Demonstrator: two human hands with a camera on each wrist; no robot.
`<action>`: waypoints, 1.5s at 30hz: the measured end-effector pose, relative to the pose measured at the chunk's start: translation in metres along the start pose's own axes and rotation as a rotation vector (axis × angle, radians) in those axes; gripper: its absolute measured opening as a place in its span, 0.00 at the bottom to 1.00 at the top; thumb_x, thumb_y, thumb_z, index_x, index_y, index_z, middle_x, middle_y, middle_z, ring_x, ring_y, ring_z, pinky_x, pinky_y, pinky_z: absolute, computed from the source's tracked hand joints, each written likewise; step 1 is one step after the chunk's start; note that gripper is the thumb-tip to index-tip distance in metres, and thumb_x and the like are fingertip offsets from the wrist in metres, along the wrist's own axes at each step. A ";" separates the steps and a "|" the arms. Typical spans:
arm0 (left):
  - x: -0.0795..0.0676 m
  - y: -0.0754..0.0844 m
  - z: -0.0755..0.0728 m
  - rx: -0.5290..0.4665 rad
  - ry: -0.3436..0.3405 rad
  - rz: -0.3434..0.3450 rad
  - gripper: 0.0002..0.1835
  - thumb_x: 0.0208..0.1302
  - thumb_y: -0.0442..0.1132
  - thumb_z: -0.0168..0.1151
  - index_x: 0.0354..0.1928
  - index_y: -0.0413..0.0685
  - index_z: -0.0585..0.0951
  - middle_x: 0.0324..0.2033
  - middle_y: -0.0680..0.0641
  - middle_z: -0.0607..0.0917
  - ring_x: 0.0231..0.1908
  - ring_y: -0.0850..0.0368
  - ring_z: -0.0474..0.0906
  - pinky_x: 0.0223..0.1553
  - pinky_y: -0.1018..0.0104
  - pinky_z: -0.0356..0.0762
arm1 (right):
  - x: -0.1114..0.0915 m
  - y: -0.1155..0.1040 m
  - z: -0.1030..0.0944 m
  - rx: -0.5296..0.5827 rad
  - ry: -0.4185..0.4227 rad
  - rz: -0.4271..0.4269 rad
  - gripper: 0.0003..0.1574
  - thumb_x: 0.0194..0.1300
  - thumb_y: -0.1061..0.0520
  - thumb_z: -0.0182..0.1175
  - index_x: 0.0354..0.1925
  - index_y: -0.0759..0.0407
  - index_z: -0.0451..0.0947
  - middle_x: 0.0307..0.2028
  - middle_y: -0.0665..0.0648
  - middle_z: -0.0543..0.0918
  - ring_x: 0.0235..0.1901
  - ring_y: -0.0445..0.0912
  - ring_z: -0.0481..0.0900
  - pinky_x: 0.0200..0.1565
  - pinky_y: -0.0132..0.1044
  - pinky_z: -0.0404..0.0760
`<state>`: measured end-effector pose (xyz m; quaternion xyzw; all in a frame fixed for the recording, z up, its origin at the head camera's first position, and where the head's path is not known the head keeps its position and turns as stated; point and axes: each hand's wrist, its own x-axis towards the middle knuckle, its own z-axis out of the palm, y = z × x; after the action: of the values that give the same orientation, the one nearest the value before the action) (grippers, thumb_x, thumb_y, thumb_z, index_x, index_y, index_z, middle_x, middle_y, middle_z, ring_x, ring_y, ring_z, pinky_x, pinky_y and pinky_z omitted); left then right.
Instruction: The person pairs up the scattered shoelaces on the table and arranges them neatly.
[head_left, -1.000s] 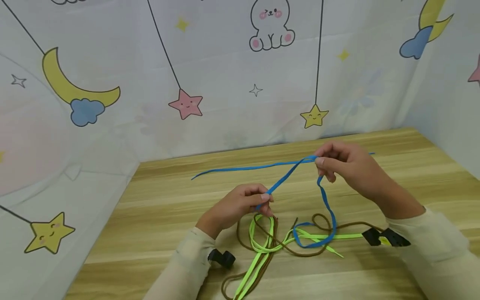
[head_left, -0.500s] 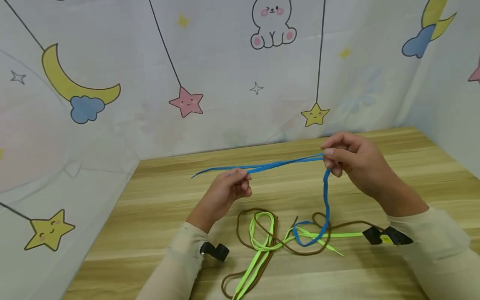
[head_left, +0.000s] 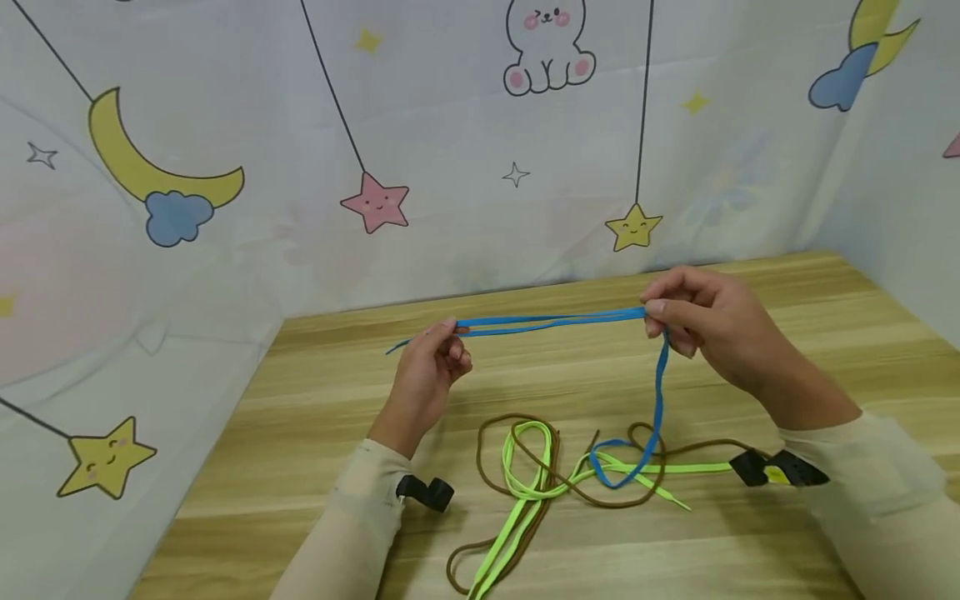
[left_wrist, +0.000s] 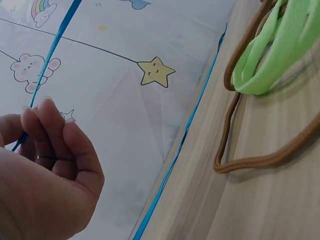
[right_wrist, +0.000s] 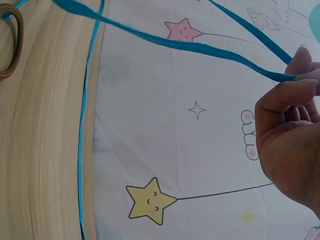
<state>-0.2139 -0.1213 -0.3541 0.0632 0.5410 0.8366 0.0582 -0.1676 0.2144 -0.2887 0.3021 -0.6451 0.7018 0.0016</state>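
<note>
A flat blue shoelace (head_left: 551,318) is stretched almost level above the table between both hands. My left hand (head_left: 426,379) pinches it at the left, thumb against the fingers. At the other side, my right hand (head_left: 712,333) pinches it between thumb and fingertips. From the right hand a length hangs down to a blue loop lying over other laces. In the right wrist view two strands of the blue shoelace (right_wrist: 175,45) run from the fingers. Another blue lace (left_wrist: 172,160) lies along the table's back edge, mostly overlapped by the held one in the head view.
Green-yellow shoelaces (head_left: 504,542) and a brown round lace (head_left: 480,467) lie loosely tangled on the wooden table (head_left: 315,500) below the hands. A printed cloth (head_left: 450,125) with stars and moons stands behind the table. Black straps (head_left: 427,492) hang at both wrists.
My left hand has moved left and farther back along the blue shoelace, pulling that stretch straight and level. The right hand has shifted slightly right and up, still pinching it.
</note>
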 end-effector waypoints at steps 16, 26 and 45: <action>0.003 0.020 -0.029 -0.183 0.228 0.022 0.11 0.70 0.43 0.51 0.33 0.42 0.75 0.19 0.52 0.72 0.22 0.59 0.69 0.34 0.66 0.70 | 0.002 0.000 -0.002 -0.046 0.034 0.025 0.05 0.66 0.67 0.53 0.38 0.70 0.73 0.27 0.56 0.78 0.15 0.45 0.62 0.17 0.36 0.60; 0.008 0.022 -0.047 -0.215 0.273 0.016 0.12 0.69 0.43 0.52 0.31 0.43 0.76 0.17 0.53 0.72 0.20 0.60 0.69 0.31 0.67 0.70 | -0.002 -0.001 -0.008 -0.012 0.059 0.048 0.06 0.67 0.67 0.52 0.39 0.73 0.72 0.24 0.56 0.74 0.17 0.47 0.60 0.18 0.39 0.57; 0.010 0.027 -0.068 -0.292 0.341 0.006 0.11 0.67 0.43 0.56 0.30 0.44 0.76 0.17 0.53 0.72 0.20 0.59 0.69 0.29 0.67 0.69 | -0.002 0.000 -0.034 -0.027 0.123 0.065 0.09 0.68 0.65 0.51 0.42 0.73 0.72 0.27 0.56 0.75 0.16 0.47 0.59 0.19 0.40 0.56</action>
<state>-0.2356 -0.1923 -0.3565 -0.0866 0.4159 0.9049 -0.0279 -0.1804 0.2460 -0.2885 0.2371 -0.6626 0.7101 0.0224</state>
